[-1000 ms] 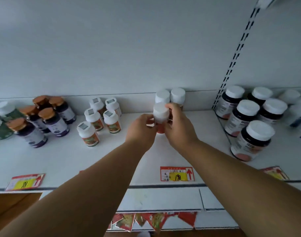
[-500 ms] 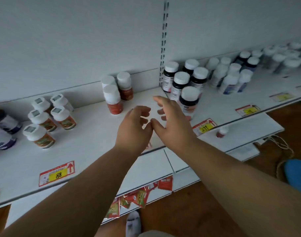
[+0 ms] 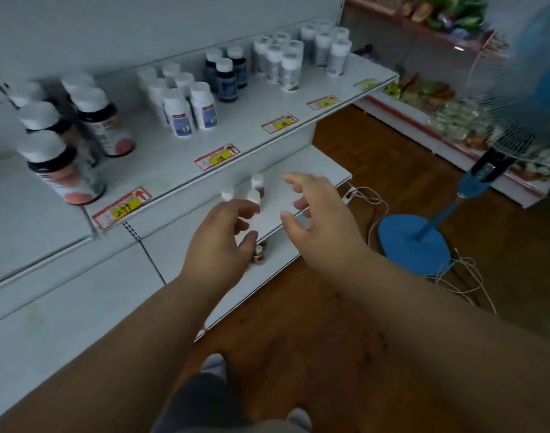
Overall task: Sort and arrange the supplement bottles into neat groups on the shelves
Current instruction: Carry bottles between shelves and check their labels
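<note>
Since half a second ago the view has swung right and down, and both hands have dropped from the upper shelf toward the lower shelf, where three small white-capped bottles stand close together. The left hand hovers with fingers loosely curled and holds nothing; its fingertips hide part of the nearest small bottle, and whether they touch it cannot be told. The right hand is spread, fingers relaxed and apart, empty, just right of those bottles. On the upper shelf stand grouped supplement bottles: dark bottles with white caps at the left, white bottles with blue labels in the middle, dark blue bottles behind them, pale bottles farther right. Yellow price tags line the shelf edge. A blue pedestal fan stands on the wooden floor.
</note>
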`<state>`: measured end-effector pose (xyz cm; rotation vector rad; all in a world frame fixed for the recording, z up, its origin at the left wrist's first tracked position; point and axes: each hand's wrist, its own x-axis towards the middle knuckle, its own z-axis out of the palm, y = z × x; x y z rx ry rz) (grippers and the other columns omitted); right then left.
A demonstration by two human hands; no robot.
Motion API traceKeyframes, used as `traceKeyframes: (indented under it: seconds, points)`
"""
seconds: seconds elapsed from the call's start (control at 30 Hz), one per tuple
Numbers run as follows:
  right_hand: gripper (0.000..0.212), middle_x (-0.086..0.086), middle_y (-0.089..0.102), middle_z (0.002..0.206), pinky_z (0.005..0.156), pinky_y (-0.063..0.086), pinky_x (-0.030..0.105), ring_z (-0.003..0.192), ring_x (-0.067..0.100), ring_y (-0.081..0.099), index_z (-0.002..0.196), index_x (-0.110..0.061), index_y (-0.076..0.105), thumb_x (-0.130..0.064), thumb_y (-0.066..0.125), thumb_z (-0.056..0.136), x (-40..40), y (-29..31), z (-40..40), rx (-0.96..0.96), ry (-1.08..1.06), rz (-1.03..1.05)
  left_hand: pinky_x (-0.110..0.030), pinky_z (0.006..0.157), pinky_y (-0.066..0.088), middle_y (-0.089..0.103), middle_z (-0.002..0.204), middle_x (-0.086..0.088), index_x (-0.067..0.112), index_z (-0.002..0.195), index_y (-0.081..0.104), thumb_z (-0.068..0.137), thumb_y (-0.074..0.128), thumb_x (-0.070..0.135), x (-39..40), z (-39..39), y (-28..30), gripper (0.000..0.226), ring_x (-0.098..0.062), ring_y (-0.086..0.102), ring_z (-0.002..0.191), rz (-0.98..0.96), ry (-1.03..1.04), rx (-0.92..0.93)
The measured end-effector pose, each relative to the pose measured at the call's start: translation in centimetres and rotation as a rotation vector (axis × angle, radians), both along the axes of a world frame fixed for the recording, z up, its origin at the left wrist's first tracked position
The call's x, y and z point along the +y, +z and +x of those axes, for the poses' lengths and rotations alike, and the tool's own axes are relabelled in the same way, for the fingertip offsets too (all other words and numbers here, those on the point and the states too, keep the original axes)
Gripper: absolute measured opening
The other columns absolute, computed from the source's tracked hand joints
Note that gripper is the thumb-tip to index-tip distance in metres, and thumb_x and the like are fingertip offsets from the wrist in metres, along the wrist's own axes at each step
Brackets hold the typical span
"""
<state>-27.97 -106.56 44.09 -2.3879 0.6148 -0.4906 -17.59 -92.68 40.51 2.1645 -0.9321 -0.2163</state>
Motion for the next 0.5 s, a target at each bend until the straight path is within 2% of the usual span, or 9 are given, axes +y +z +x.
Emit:
traceKeyframes:
  seconds: [0.1, 0.2, 0.33, 0.5]
  points:
    - [0.054, -0.003, 0.047, 0.136, 0.09, 0.051, 0.023, 0.115, 0.01, 0.053, 0.142, -0.031, 0.042, -0.026, 0.064, 0.094, -3.3, -2.5, 1.3, 0.036, -0.02, 0.046, -0.01, 0.076, 0.04, 0.057, 0.121, 0.014, 0.032, 0.13, 0.054, 0.092, 0.068, 0.022, -3.6, 1.2, -2.5, 0.041, -0.001, 0.055, 0.099, 0.07, -0.011, 0.013]
    - [0.054, -0.002, 0.045, 0.141, 0.084, 0.041, 0.013, 0.119, 0.012, 0.053, 0.142, -0.031, 0.041, -0.028, 0.064, 0.093, -6.8, -6.0, 3.8, 0.093, -0.03, 0.049, -0.016, 0.081, 0.044, 0.059, 0.122, 0.011, 0.03, 0.129, 0.057, 0.091, 0.069, 0.022, -7.3, 3.6, -6.1, 0.04, -0.003, 0.055, 0.099, 0.132, 0.01, 0.033]
    - [0.05, 0.0, 0.047, 0.142, 0.097, 0.048, 0.026, 0.121, 0.015, 0.053, 0.141, -0.027, 0.044, -0.03, 0.062, 0.094, -11.3, -11.5, 7.9, 0.147, -0.023, 0.086, -0.016, 0.081, 0.045, 0.06, 0.123, 0.01, 0.029, 0.128, 0.057, 0.091, 0.069, 0.023, -11.9, 8.0, -12.0, 0.04, -0.003, 0.055, 0.097, 0.232, 0.025, 0.071]
    - [0.05, -0.004, 0.049, 0.138, 0.097, 0.044, 0.023, 0.12, 0.013, 0.056, 0.138, -0.028, 0.045, -0.031, 0.066, 0.092, -15.4, -20.7, 12.7, 0.193, -0.042, 0.201, -0.004, 0.072, 0.033, 0.06, 0.124, 0.009, 0.027, 0.128, 0.057, 0.092, 0.067, 0.023, -16.0, 12.9, -20.0, 0.037, -0.003, 0.054, 0.094, 0.351, 0.074, 0.09]
